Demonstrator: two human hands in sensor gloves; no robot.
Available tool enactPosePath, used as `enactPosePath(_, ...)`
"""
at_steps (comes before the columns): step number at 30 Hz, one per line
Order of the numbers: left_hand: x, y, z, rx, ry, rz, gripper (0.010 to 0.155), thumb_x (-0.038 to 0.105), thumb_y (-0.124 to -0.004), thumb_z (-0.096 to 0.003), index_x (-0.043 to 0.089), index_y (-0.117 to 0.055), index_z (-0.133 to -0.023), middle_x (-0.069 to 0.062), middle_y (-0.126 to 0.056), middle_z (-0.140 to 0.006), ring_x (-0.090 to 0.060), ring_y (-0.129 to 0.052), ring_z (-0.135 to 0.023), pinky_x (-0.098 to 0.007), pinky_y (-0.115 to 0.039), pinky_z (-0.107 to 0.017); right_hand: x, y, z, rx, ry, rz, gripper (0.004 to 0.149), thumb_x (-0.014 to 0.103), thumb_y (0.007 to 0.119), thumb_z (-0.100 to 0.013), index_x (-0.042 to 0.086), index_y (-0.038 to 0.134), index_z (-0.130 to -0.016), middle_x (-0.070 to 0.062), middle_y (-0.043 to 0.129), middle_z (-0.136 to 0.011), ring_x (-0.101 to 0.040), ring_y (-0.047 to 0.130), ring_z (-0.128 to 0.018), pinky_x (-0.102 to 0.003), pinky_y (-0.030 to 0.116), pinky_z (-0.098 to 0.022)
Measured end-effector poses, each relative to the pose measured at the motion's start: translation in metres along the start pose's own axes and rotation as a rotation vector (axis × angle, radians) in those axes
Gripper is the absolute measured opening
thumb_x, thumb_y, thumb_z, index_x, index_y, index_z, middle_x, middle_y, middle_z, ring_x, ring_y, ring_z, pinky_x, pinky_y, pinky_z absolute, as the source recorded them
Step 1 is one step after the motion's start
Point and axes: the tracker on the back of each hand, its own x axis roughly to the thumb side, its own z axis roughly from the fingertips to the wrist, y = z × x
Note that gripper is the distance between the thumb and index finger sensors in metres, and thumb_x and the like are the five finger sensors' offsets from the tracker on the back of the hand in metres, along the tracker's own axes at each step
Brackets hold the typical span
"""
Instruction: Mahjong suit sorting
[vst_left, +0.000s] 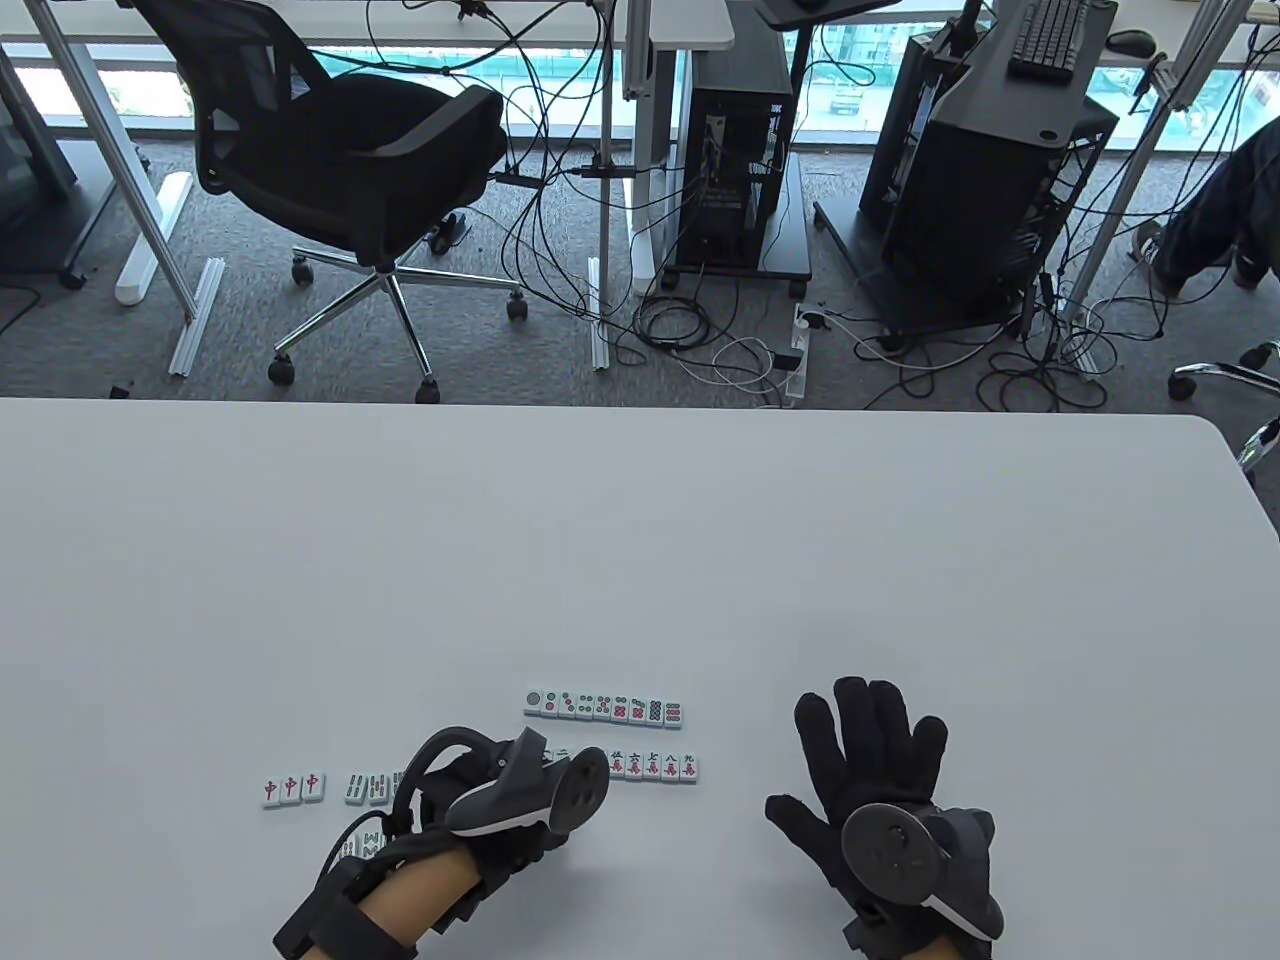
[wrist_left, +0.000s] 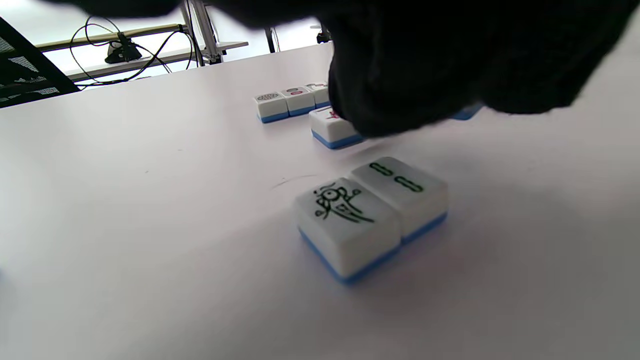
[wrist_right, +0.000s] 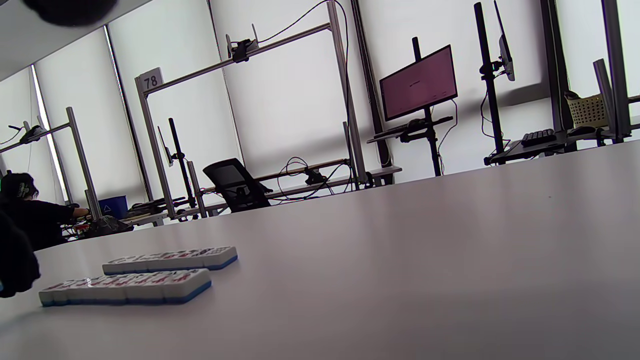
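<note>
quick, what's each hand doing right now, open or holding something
Left hand: over the tiles beside the character row; its fingers are hidden, so cannot be told.
Right hand: open, fingers spread flat on the table, holding nothing.

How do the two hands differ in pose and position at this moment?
The right hand lies flat on the bare table with fingers spread, away from any tile; the left hand sits over the tiles, its fingers hidden under the tracker. The right hand touches nothing but the table; the left hand's fingers reach a tile row. Both wear black gloves with trackers.
</note>
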Motion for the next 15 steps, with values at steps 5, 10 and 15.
enactPosePath(5,0.006,-0.009,-0.004,-0.048,-0.007,-0.063,0.062,0.056,-0.087,-0.0261,0.016,-0.088,-0.073,0.018,-0.098,-0.026,-0.004,-0.089,0.000,-0.033,-0.085,-0.013,0.000,0.001,0.000,-0.001,-0.002,-0.003,0.083,0.066,0.056,-0.045,0.036,0.009,-0.106,-0.009,0.005,-0.116,-0.040,0.001,-0.104,-0.073,0.012,-0.069)
enactPosePath(10,0.010,-0.010,-0.001,-0.048,-0.012,-0.139,0.063,0.057,-0.088,-0.0252,0.017,-0.088,-0.073,0.018,-0.098,-0.025,-0.004,-0.089,0.000,-0.033,-0.085,-0.013,0.000,0.001,0.000,0.002,-0.001,-0.003,0.083,0.066,0.056,-0.045,0.036,0.009,-0.107,-0.009,0.005,-0.116,-0.040,0.001,-0.104,-0.072,0.012,-0.069)
enactPosePath(15,0.011,-0.010,0.003,-0.073,-0.004,-0.180,0.066,0.059,-0.086,-0.0257,0.018,-0.086,-0.077,0.017,-0.099,-0.031,-0.006,-0.091,-0.004,-0.034,-0.085,-0.017,0.000,0.001,0.000,0.005,-0.001,0.002,0.083,0.066,0.056,-0.045,0.036,0.009,-0.107,-0.009,0.005,-0.116,-0.040,0.002,-0.104,-0.073,0.012,-0.069)
